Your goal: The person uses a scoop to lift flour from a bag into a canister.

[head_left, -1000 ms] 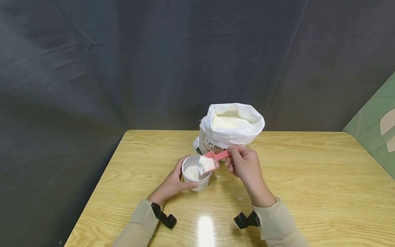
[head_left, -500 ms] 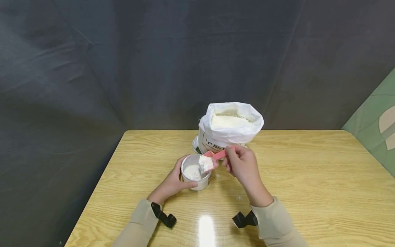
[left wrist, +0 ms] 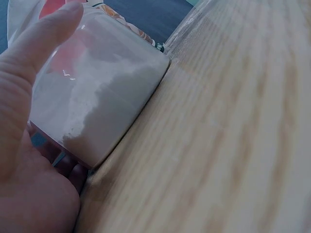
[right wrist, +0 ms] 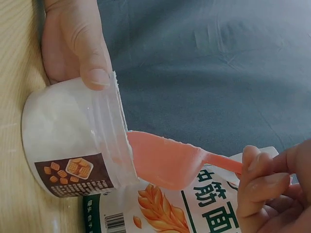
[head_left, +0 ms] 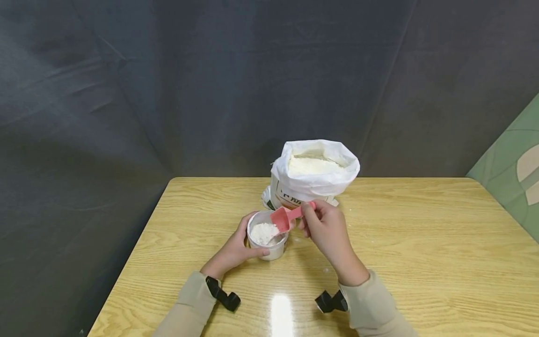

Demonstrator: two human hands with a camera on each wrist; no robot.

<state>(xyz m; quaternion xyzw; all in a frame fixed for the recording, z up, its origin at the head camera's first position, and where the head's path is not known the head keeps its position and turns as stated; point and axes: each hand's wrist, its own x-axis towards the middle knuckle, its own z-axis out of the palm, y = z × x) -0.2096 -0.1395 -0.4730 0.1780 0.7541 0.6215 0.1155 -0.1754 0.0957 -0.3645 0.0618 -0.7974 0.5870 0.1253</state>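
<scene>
A clear plastic tub (head_left: 275, 252) with white flour (head_left: 263, 233) inside stands on the table. My left hand (head_left: 233, 250) grips it from the left, thumb across the near side; the left wrist view shows flour banked up within. In my right hand (head_left: 330, 229) the handle of a pink scoop (head_left: 281, 220) is pinched. The scoop's bowl tilts down over the tub's right rim, with its lip just inside in the right wrist view (right wrist: 163, 158). Behind both stands an open white flour bag (head_left: 311, 185), its top rolled down and flour visible within.
The wooden table (head_left: 421, 243) carries a few flour specks right of the tub. A dark cloth (head_left: 252, 84) hangs behind its back edge. Black camera mounts (head_left: 223, 295) sit on both wrists. A green patterned surface (head_left: 511, 164) shows at far right.
My right hand has turned the scoop and shifted slightly left. Flour heaped in the scoop has dropped into the tub, and its bowl now looks nearly bare. The left hand holds still.
</scene>
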